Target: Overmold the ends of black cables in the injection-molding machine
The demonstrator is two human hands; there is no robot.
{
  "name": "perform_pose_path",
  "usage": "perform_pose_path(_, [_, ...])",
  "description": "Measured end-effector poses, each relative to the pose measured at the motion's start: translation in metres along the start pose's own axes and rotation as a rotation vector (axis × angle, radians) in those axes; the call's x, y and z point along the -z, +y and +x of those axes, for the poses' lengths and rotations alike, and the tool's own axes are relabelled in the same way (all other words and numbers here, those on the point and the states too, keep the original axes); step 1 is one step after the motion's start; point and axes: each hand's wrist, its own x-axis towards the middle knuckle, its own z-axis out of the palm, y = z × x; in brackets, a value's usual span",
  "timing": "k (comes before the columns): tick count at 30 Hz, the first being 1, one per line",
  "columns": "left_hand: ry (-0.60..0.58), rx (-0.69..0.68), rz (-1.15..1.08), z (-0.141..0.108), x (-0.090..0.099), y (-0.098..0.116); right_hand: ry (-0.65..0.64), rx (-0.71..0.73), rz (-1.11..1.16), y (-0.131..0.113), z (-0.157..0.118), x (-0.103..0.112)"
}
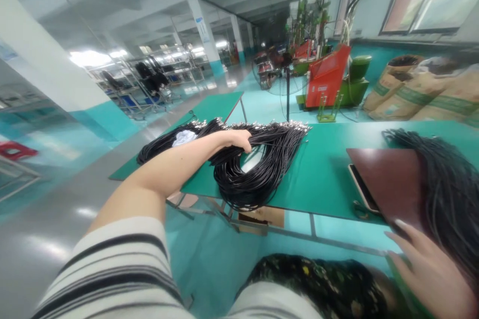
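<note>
My left hand (241,138) reaches across the green table (314,174), its fingers wrapped round part of a thick bundle of black cables (247,187). The cables curve in a loop that hangs slightly over the near table edge, and their shiny metal ends line the far side. At the lower right is my right hand (422,264), blurred, with its fingers apart and nothing seen in them. It is nearest to a dark red board (392,174) and a second heap of black cables (452,194).
A pale cloth or bag (184,138) lies on more cables at the left. Behind the table stand a black fan (287,84), an orange-red and green machine (327,79) and several brown sacks (419,89). Under the table is a cardboard box (262,218).
</note>
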Motion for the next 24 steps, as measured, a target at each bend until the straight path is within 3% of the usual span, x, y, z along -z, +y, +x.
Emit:
perform_pose_path(2, [0.071, -0.043, -0.055, -0.005, 0.005, 0.001, -0.026, -0.102, 0.127, -0.005, 0.005, 0.01])
perform_pose_path(6, [0.188, -0.154, -0.142, -0.02, 0.012, 0.005, -0.089, -0.508, 0.644, -0.035, 0.036, 0.046])
perform_pose_path(10, [0.319, -0.268, -0.023, -0.043, -0.002, 0.007, -0.379, -0.671, 1.365, -0.099, 0.101, 0.068])
perform_pose_path(13, [0.385, -0.333, 0.194, -0.061, -0.03, 0.005, -0.506, -0.708, 2.025, -0.151, 0.155, 0.051])
perform_pose_path(15, [0.358, -0.348, 0.292, -0.071, -0.052, -0.002, -0.517, -0.825, 2.304, -0.179, 0.186, 0.028])
perform_pose_path(17, [0.334, -0.405, 0.353, -0.079, -0.074, -0.014, -0.42, -0.954, 2.468, -0.196, 0.212, 0.004])
perform_pose_path(21, [0.429, -0.661, 0.434, -0.085, -0.107, -0.047, -0.284, -1.157, 2.608, -0.2, 0.242, -0.033])
perform_pose_path(24, [0.544, -0.884, 0.454, -0.082, -0.126, -0.069, -0.215, -1.177, 2.669, -0.188, 0.251, -0.047])
